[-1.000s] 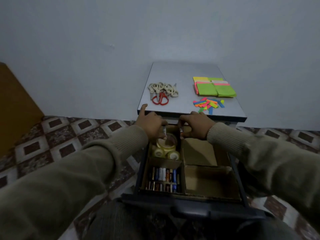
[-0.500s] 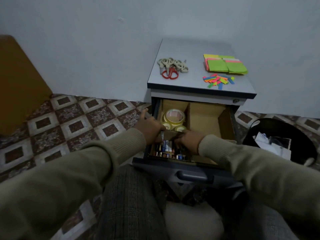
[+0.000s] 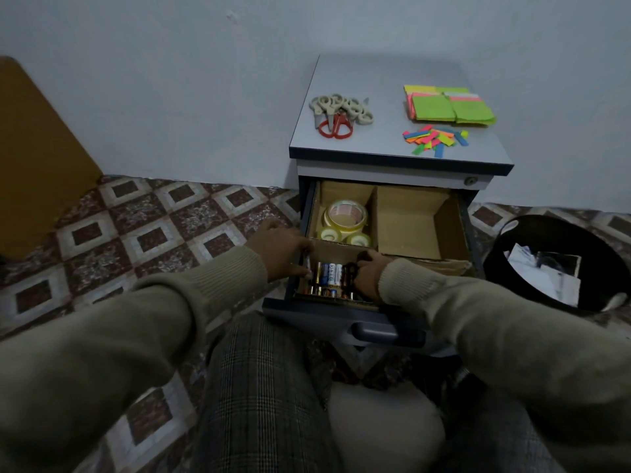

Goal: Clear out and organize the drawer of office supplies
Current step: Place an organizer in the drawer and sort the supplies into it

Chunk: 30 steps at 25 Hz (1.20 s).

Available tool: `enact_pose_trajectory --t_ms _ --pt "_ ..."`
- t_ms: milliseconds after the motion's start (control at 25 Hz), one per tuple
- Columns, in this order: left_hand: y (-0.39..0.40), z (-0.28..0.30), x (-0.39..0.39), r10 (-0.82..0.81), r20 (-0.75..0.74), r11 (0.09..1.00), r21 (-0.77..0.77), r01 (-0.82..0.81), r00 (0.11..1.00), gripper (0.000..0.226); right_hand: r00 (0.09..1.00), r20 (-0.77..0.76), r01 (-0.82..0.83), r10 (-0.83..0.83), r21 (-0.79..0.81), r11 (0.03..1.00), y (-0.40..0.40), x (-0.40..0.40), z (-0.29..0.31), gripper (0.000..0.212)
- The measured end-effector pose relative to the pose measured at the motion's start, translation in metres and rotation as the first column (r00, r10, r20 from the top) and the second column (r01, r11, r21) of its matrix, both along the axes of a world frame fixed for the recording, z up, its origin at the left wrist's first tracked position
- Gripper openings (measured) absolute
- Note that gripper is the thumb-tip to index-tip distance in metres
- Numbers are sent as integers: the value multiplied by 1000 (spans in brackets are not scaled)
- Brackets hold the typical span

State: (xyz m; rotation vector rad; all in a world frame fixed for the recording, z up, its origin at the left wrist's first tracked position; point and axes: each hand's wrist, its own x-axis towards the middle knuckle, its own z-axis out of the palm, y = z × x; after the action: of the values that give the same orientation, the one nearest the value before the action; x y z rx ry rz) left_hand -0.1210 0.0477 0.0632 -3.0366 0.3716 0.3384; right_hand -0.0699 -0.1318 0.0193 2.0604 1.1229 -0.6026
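Note:
The drawer (image 3: 341,317) of a small cabinet stands pulled out, split by cardboard dividers. Several batteries (image 3: 329,276) lie in its front-left compartment. Behind them sit three tape rolls (image 3: 345,216). The right compartments look bare. My left hand (image 3: 280,249) reaches into the battery compartment from the left and pinches one battery (image 3: 308,264) upright at its edge. My right hand (image 3: 370,273) comes in from the right, its fingers curled down on a dark battery among the others; the fingertips are hidden.
On the cabinet top (image 3: 386,80) lie several scissors (image 3: 338,114), stacked sticky notes (image 3: 447,105) and loose coloured tabs (image 3: 433,138). A black bin (image 3: 546,221) with paper stands at the right. A brown board (image 3: 34,158) leans at the left. My knees are below the drawer.
Both hands came down from the back tape compartment, each with a battery, to the front battery compartment. My head pulled back, so the whole cabinet top shows.

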Motion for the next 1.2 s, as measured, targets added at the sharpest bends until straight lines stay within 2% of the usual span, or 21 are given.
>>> enact_pose_trajectory --t_ms 240,400,480,560,640,720,760,840,920,1000,1040,1120,1200 --pt "-9 -8 3 -10 -41 999 -45 8 999 52 999 -38 -17 19 49 999 -5 1 1 42" --pt "-28 -16 10 -20 -76 979 -202 4 997 52 991 66 -126 115 185 975 -25 0 4 32" --pt "-42 -23 14 -4 -121 963 -267 -29 993 58 982 106 -180 153 332 926 -46 -2 9 31" --pt "-55 -32 20 35 -206 947 -305 -98 978 63 968 191 -240 162 526 816 -69 0 13 31" --pt "-68 -44 25 92 -322 903 -372 -215 942 63 947 295 -286 124 605 743 -91 6 12 34" --pt "-77 -58 29 136 -408 838 -439 -324 903 52 941 329 -272 76 606 748 -106 10 15 22" --pt "-81 -65 30 150 -425 824 -445 -351 892 44 943 324 -268 72 615 741 -112 12 16 13" --pt "-87 -78 33 164 -396 843 -419 -337 903 37 958 283 -219 36 645 732 -118 13 18 23" --pt "-90 -86 37 193 -396 848 -394 -356 898 36 970 244 -163 -7 669 725 -123 14 17 22" --pt "-90 -94 43 214 -513 796 -402 -453 831 33 972 235 -171 8 683 710 -125 13 10 14" --pt "-91 -94 44 208 -557 795 -382 -471 804 33 978 210 -144 -2 677 722 -125 12 10 24" --pt "-92 -95 47 196 -567 836 -329 -439 800 37 978 209 -130 -17 670 731 -125 13 6 36" --pt "-93 -93 49 197 -549 881 -264 -392 812 42 981 193 -112 -22 656 746 -122 11 7 25"
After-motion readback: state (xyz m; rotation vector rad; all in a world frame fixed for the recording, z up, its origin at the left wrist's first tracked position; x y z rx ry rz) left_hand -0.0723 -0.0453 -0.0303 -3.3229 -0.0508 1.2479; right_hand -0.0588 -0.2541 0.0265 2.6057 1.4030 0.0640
